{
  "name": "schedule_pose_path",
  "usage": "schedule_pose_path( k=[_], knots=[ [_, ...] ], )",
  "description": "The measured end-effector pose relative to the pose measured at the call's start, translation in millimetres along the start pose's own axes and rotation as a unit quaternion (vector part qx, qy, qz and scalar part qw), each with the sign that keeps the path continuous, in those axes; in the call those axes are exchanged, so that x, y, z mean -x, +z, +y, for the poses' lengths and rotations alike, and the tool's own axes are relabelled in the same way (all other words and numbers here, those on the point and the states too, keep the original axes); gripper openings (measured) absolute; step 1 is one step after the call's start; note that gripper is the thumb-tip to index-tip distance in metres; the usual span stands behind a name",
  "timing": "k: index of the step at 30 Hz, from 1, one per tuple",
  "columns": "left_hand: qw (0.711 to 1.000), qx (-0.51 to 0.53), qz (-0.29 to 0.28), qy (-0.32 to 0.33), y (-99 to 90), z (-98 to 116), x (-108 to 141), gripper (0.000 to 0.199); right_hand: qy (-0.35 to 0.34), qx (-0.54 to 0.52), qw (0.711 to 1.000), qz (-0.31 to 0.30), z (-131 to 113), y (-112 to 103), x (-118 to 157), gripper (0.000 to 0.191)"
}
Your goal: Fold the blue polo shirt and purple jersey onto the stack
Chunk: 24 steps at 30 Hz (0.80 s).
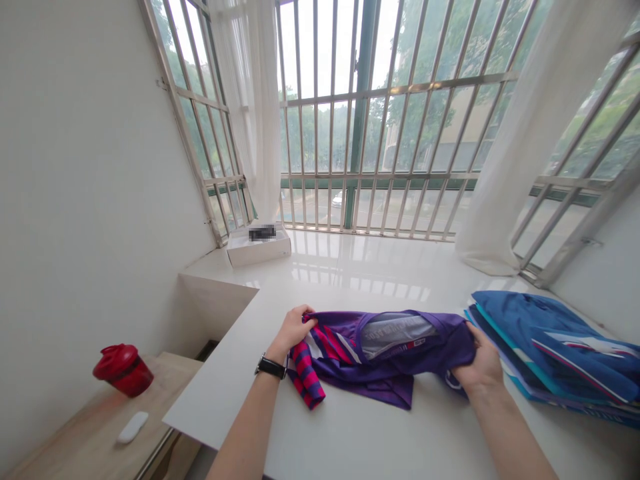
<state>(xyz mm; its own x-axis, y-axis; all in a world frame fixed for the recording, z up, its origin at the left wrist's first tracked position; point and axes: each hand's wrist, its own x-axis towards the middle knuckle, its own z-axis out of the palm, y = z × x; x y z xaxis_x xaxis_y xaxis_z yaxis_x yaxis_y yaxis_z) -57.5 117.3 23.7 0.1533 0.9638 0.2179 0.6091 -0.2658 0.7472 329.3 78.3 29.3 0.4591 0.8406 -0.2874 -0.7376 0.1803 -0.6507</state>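
Observation:
A purple sports jersey (pixel 380 353) with pink and navy stripes lies bunched on the white counter (pixel 240 360), its grey inner side showing at the middle. My left hand (pixel 293 331) grips its upper left edge, with a black wristwatch (pixel 271 366) on that wrist. My right hand (pixel 480 360) holds the jersey's right end, next to a stack of folded blue jerseys (pixel 550 350) at the right.
A white box (pixel 259 247) stands at the counter's far end, before barred windows (pixel 370 120) and white curtains (pixel 540 120). Lower left, a wooden shelf (pixel 95 427) holds a red shaker bottle (pixel 123 370) and a small white object (pixel 133 427).

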Motion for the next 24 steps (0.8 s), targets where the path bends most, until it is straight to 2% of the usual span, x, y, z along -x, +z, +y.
schedule_pose_path(
  k=[2,8,11,14,16,19,22,24],
  knots=[
    [0.999,-0.020,0.028,-0.005,0.7,-5.6,-2.6,0.013,0.018,-0.013,1.000,0.020,-1.7,4.2,4.9,0.014],
    [0.995,-0.034,0.096,-0.022,-7.9,-15.6,0.8,0.017,0.004,-0.026,1.000,-0.013,-10.0,12.1,19.9,0.017],
    [0.989,-0.038,0.141,-0.037,-21.4,-16.1,14.6,0.019,-0.005,-0.001,1.000,-0.024,-12.1,12.5,24.2,0.013],
    [0.987,-0.010,0.157,-0.029,-43.0,-10.7,32.9,0.019,-0.031,0.042,0.998,-0.045,-11.0,12.8,28.3,0.012],
    [0.989,0.041,0.141,-0.013,-61.7,-3.1,45.4,0.024,-0.062,0.066,0.995,-0.043,-10.5,13.2,32.6,0.014],
    [0.988,0.129,0.087,-0.001,-92.2,14.1,66.8,0.035,-0.108,0.099,0.989,-0.016,-15.7,15.1,44.8,0.017],
    [0.981,0.193,0.030,-0.011,-120.9,38.0,96.9,0.039,-0.156,0.137,0.978,-0.019,-33.9,20.9,67.2,0.020],
    [0.970,0.243,0.017,-0.019,-138.8,57.3,121.2,0.039,-0.211,0.140,0.967,-0.036,-53.1,26.6,88.4,0.022]
  ],
)
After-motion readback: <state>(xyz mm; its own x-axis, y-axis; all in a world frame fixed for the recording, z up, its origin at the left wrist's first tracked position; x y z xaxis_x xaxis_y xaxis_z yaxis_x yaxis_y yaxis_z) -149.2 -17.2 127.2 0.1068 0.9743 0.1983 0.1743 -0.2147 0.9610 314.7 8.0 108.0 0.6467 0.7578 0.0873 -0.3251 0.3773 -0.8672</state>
